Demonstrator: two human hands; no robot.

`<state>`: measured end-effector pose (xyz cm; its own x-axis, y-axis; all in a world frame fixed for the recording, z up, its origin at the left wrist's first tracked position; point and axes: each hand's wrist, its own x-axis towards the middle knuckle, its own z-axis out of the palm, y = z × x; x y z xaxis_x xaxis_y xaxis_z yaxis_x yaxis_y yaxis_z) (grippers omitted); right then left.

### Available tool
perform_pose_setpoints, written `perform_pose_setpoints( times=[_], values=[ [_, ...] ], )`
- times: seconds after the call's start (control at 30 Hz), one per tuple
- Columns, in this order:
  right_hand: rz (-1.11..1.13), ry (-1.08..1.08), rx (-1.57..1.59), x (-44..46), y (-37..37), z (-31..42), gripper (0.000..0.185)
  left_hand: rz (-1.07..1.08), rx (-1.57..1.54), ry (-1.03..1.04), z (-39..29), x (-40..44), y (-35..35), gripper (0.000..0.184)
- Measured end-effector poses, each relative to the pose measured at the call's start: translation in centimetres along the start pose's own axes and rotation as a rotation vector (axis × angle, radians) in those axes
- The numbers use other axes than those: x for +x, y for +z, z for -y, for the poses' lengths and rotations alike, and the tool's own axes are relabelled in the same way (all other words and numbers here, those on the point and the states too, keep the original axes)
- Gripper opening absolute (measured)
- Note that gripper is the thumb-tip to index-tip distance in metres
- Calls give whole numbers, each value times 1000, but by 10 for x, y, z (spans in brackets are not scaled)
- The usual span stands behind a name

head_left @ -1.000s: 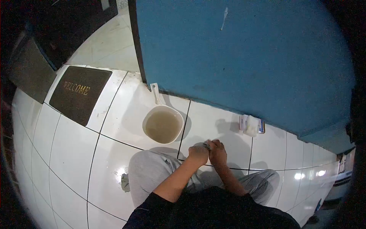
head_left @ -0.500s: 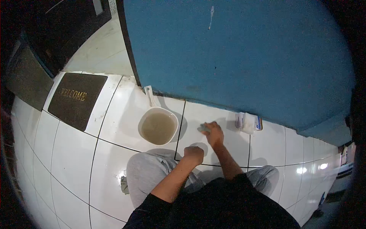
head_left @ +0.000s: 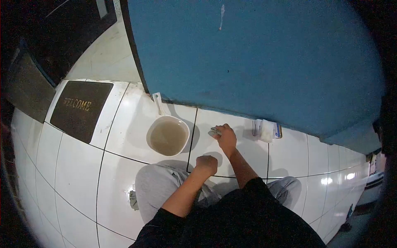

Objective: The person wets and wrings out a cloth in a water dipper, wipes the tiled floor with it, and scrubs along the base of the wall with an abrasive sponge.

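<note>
My right hand (head_left: 227,139) is closed around a small grey-green folded piece (head_left: 214,132), perhaps a cloth, just over the white tiles. Its exact kind is too small to tell. Nearer my body, my left hand (head_left: 206,165) makes a fist above the floor; whatever it may hold is hidden. To the left of both hands stands a white dipper (head_left: 148,142) with cloudy brownish water (head_left: 167,137) in it, its handle (head_left: 157,103) pointing to the blue wall. On the right, a small box with a white packet (head_left: 266,130) lies by the wall's foot.
A blue wall (head_left: 248,58) rises in front. A dark mat (head_left: 80,113) lettered WELCOME lies at the left on the tiled floor (head_left: 74,173). Next to my knee in grey trousers (head_left: 155,190) is a crumpled grey-green cloth (head_left: 133,200).
My right hand has moved slightly up and left with the grey-green piece, which is now tilted and shows more of its face. My left hand remains a fist. The whole view has shifted slightly.
</note>
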<state>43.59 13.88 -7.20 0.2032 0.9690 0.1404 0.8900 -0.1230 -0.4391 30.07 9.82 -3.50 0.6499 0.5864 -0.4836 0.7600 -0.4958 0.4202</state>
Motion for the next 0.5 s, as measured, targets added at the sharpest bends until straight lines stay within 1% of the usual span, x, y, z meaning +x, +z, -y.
perform_pose_setpoints(
  times=[0.03,0.1,0.17,0.23,0.27,0.3,0.33,0.4,0.5],
  values=[
    [-6,0,1,-6,-2,0,34,-3,5,2,1,0,2,25],
    [59,-39,13,-31,-5,2,36,-10,3,-11,5,1,9,25],
    [72,-62,-4,-64,-3,-3,37,17,-18,-22,2,-4,2,24],
    [87,-78,-20,-73,-9,2,38,49,-36,-31,0,-5,-2,24],
    [62,-87,-4,-74,-11,5,38,8,-44,-18,-2,-3,-2,24],
    [38,-96,12,-72,-12,8,38,-33,-51,-5,-3,-1,0,24],
    [45,-89,11,-65,-8,7,38,-24,-55,-3,-4,3,4,24],
    [-2,-68,-72,-36,3,2,36,-23,64,-6,-5,10,11,19],
    [-33,-30,-14,-5,8,3,33,-15,68,3,-3,8,9,19]
  ],
)
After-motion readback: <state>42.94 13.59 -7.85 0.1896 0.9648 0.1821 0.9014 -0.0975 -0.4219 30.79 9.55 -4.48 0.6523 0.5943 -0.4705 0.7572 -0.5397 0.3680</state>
